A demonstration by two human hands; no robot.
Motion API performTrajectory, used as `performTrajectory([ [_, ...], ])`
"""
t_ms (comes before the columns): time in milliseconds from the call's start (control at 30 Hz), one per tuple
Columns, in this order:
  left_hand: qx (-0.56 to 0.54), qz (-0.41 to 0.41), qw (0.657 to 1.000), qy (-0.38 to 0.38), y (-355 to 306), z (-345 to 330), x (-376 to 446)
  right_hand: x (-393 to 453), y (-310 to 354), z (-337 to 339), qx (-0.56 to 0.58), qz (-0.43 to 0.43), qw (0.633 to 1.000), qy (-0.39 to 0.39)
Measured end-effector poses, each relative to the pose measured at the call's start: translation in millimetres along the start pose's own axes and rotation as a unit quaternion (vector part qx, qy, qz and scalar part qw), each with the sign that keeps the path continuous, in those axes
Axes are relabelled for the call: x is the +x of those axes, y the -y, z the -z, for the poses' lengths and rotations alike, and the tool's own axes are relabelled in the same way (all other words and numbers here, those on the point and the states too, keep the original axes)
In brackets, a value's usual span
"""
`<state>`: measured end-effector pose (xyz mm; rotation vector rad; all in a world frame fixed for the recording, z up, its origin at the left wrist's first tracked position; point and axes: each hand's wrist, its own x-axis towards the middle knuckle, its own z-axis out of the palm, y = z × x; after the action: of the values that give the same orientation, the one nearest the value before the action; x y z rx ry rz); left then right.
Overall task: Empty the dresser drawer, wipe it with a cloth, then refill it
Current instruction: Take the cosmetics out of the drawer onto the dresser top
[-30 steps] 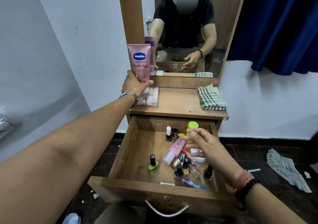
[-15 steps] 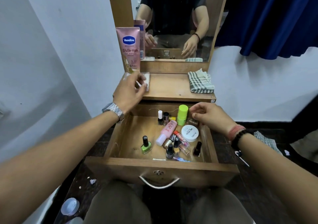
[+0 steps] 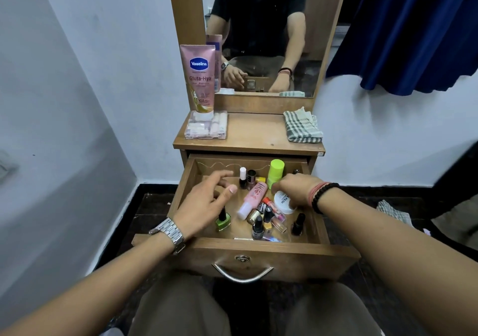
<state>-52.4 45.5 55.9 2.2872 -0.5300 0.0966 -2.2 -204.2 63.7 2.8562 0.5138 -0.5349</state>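
Reaching into the open wooden drawer (image 3: 258, 251), both hands work among the small cosmetics left on its floor, which suggests the emptying stage is under way and far from finished. The left hand (image 3: 204, 201) hovers with fingers spread and relaxed, holding nothing, just above the green square glass nail-polish bottle with a black cap (image 3: 223, 220). The right hand (image 3: 294, 188) is curled down over the flat white round plastic jar (image 3: 284, 202), beside the tall lime-green plastic cylinder (image 3: 275, 174); whether it actually grips anything I cannot tell, since its fingers are hidden.

A glossy pink soft-plastic lotion tube (image 3: 200, 77) stands cap-down on a clear, hard rectangular case (image 3: 207, 127) at the left of the wooden counter (image 3: 253, 134), probably parked there to keep the drawer free. At the right lies a folded green-and-white checked cotton cloth (image 3: 302, 127), soft and rumpled, likely waiting for the wiping step.

Inside the drawer a matte pink plastic bottle (image 3: 253, 198) lies on its side amid small, smooth glass polish bottles, some upright, some toppled.
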Motion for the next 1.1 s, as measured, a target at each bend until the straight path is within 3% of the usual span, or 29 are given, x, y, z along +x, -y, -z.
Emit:
performTrajectory([
  [567, 0.061, -0.027, 0.997, -0.029, -3.5, 0.5, -2.5, 1.0, -0.7, -2.3, -0.038, 0.038, 0.998, 0.031],
  [967, 0.107, -0.038, 0.992, -0.059, -10.4, 2.6, -2.0, -22.5, -4.3, 14.4, -0.07, 0.02, 0.995, -0.072],
  [1100, 0.095, -0.058, 0.991, -0.074, -24.4, 4.9, 3.2, -39.3, -6.7, 30.4, 0.029, -0.006, 0.986, -0.164],
])
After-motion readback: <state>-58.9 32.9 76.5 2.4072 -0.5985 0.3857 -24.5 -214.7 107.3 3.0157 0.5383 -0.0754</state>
